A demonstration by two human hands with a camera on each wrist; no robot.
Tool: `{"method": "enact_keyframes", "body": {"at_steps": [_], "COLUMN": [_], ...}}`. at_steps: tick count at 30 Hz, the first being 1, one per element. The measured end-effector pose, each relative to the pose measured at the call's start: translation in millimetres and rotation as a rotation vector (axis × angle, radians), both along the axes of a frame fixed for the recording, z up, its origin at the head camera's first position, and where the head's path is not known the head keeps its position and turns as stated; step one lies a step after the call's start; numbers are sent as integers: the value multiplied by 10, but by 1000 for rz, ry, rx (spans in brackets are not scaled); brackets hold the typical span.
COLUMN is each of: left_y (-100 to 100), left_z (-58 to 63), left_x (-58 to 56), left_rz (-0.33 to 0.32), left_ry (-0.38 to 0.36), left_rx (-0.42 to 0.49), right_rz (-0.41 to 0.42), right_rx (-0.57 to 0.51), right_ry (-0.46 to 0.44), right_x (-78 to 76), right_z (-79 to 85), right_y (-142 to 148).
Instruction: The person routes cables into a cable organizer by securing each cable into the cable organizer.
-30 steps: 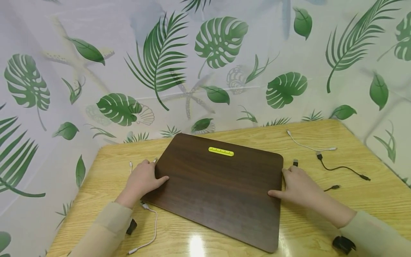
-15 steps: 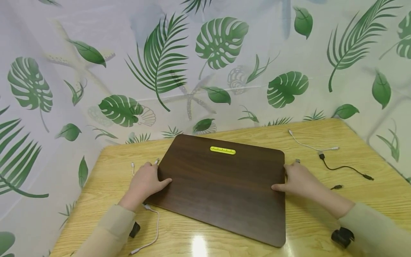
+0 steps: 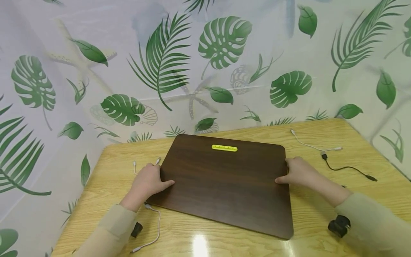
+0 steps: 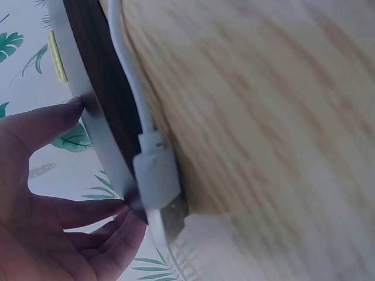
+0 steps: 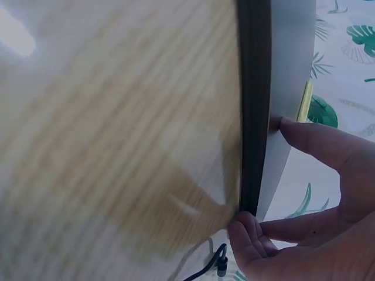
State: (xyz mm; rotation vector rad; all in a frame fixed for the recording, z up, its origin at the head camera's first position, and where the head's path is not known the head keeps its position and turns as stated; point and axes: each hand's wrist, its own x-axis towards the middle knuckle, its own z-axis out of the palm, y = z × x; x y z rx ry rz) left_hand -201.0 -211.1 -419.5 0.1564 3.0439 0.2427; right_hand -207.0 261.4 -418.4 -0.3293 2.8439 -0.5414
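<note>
A dark brown wooden board [image 3: 221, 189] with rounded corners lies at a slant in the middle of the head view. Near its far edge sits a yellow slotted cable holder [image 3: 224, 147]. My left hand [image 3: 148, 182] grips the board's left edge, thumb on the top face and the other fingers at the rim. At the right edge, my right hand [image 3: 297, 173] holds it in the same way. In the left wrist view, the plug of a white USB cable [image 4: 157, 178] lies close beside the board's edge. From the right wrist, the right fingertips [image 5: 249, 231] show tucked at the board's lower edge.
The light wooden table [image 3: 109, 185] bears several short cables. A white cable [image 3: 316, 145] and a black cable [image 3: 346, 167] lie at the right; another white cable [image 3: 157, 228] lies front left. A leaf-print cloth [image 3: 192, 71] hangs behind the table.
The board has turned slightly, its near right corner swinging away and to the right. My right hand has moved a little farther back with it; the left keeps its hold.
</note>
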Motion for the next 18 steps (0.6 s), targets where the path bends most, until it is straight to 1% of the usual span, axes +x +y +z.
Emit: {"method": "enact_keyframes", "body": {"at_steps": [3,6,10,12,18], "left_y": [11,24,52,66,91], "left_z": [9,14,22,25,31], "left_x": [2,14,34,50,124], "left_rz": [10,22,47,58,61], "left_ry": [-20,-32,-42,-42,-37], "left_rx": [3,13,44,58,82], "right_rz": [-10,-17,-42,-57,-82], "right_rx": [-13,-15,-15,-24,-56], "right_ry": [-23,-27,-37,-52,-91], "right_x": [-47,-86,-133,-154,-204], "right_z": [20,24,28,33,47], "right_y": [12,27,37,38,57]}}
